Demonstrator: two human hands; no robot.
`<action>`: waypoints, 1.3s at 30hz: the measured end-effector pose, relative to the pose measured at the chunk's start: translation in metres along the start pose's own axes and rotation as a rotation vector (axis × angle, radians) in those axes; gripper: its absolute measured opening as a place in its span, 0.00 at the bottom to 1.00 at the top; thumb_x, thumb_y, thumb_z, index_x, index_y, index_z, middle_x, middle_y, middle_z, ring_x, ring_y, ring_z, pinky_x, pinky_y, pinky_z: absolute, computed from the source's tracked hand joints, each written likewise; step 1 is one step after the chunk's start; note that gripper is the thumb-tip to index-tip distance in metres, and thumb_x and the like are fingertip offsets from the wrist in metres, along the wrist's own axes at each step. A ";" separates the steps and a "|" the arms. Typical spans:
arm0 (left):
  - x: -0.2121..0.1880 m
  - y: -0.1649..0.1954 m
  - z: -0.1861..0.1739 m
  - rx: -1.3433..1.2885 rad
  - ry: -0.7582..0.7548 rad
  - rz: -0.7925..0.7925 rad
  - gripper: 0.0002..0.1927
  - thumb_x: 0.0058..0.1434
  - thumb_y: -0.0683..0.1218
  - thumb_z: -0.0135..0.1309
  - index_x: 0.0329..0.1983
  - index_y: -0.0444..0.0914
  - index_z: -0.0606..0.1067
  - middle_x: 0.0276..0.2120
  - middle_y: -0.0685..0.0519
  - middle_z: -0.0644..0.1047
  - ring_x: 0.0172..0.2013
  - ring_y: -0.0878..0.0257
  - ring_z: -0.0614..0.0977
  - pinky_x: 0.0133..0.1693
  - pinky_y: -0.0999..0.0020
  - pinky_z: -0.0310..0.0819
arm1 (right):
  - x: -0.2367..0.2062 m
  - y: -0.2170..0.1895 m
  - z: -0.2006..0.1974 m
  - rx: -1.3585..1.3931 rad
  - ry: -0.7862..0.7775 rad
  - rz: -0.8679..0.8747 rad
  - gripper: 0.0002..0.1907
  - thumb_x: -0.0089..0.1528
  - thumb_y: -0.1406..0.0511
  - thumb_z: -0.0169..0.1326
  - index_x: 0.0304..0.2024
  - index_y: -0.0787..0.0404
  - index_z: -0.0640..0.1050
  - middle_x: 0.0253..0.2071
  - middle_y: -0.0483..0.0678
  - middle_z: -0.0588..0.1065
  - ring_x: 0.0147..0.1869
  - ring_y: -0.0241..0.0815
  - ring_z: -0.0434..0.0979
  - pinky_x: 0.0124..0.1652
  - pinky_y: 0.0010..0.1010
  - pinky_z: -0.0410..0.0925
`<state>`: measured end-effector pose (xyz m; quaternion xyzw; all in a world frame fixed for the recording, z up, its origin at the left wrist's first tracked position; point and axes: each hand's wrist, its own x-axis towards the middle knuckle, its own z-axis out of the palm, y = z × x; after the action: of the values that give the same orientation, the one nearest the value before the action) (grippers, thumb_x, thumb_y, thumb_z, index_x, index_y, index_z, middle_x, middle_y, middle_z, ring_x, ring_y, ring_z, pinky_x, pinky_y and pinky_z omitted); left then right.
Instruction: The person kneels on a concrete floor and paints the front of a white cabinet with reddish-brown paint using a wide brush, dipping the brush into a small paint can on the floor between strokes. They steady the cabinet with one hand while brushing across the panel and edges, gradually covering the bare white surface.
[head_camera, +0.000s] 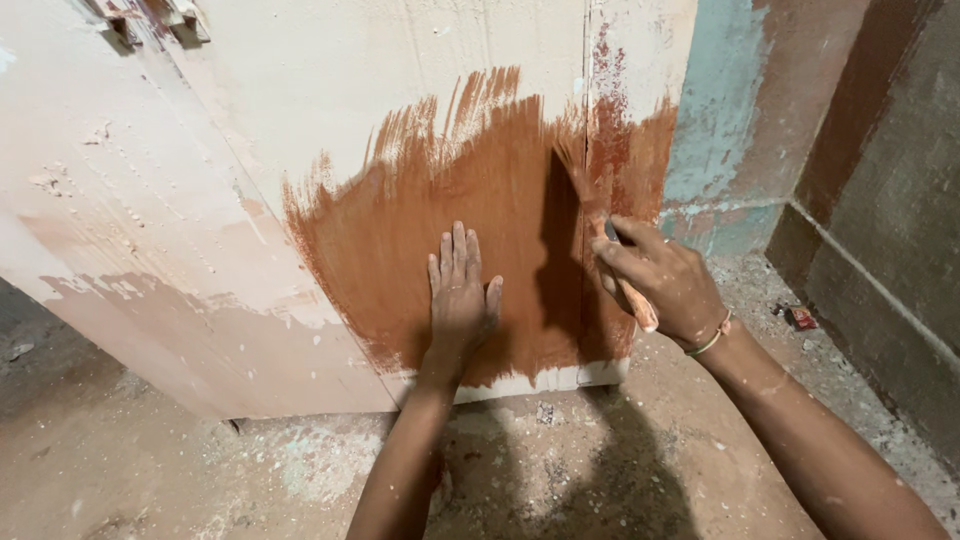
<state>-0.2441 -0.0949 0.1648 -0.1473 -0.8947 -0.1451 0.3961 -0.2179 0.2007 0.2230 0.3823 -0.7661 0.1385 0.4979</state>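
Looking down from my head camera, I see my left hand (460, 290) pressed flat and open against the door panel (300, 130), fingers spread and pointing upward, palm on the freshly painted brown patch (440, 220). It holds nothing; it only bears on the wood, low on the panel, just above the unpainted pale strip (540, 380) along the door's bottom edge.

My right hand (665, 280) is closed around the orange handle of a paintbrush (610, 255), to the right of my left hand and near the door's right edge. The handle's end sticks out below my fingers; the bristles point up and left and touch the panel inside the brown patch, beside a vertical seam (585, 120) in the door. A thin band (712, 338) circles my right wrist.

The brown patch covers the lower right part of the door, with ragged brush strokes at its top; the rest of the door is cream and scuffed. Right of the door stands a wall (740, 110) with worn blue and reddish paint. Below the door lies the dusty concrete floor (250, 470), speckled with paint flecks, and a small red scrap (802, 318) lies on it near the wall, well to the right of my right hand.
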 end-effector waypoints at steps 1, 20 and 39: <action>0.000 -0.001 0.001 -0.001 0.004 -0.003 0.42 0.63 0.51 0.52 0.75 0.30 0.51 0.76 0.38 0.48 0.74 0.39 0.51 0.70 0.39 0.41 | 0.004 -0.002 -0.001 -0.051 -0.025 -0.023 0.19 0.59 0.66 0.60 0.53 0.52 0.77 0.57 0.59 0.74 0.38 0.47 0.82 0.29 0.32 0.77; 0.000 -0.007 0.009 0.044 -0.027 -0.024 0.46 0.61 0.53 0.55 0.75 0.29 0.49 0.75 0.36 0.47 0.74 0.41 0.51 0.69 0.39 0.42 | 0.024 -0.027 0.025 -0.067 -0.308 0.062 0.30 0.60 0.74 0.57 0.61 0.39 0.76 0.71 0.48 0.66 0.52 0.45 0.82 0.42 0.27 0.80; 0.002 -0.010 0.000 0.029 -0.001 -0.005 0.46 0.62 0.53 0.56 0.75 0.29 0.49 0.75 0.36 0.47 0.73 0.40 0.52 0.68 0.38 0.43 | 0.023 -0.040 0.034 0.194 -0.695 0.265 0.33 0.54 0.76 0.55 0.59 0.41 0.77 0.71 0.43 0.65 0.42 0.42 0.84 0.43 0.31 0.79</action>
<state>-0.2492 -0.1037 0.1648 -0.1392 -0.8972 -0.1331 0.3973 -0.2161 0.1437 0.2210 0.3492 -0.9153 0.1356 0.1480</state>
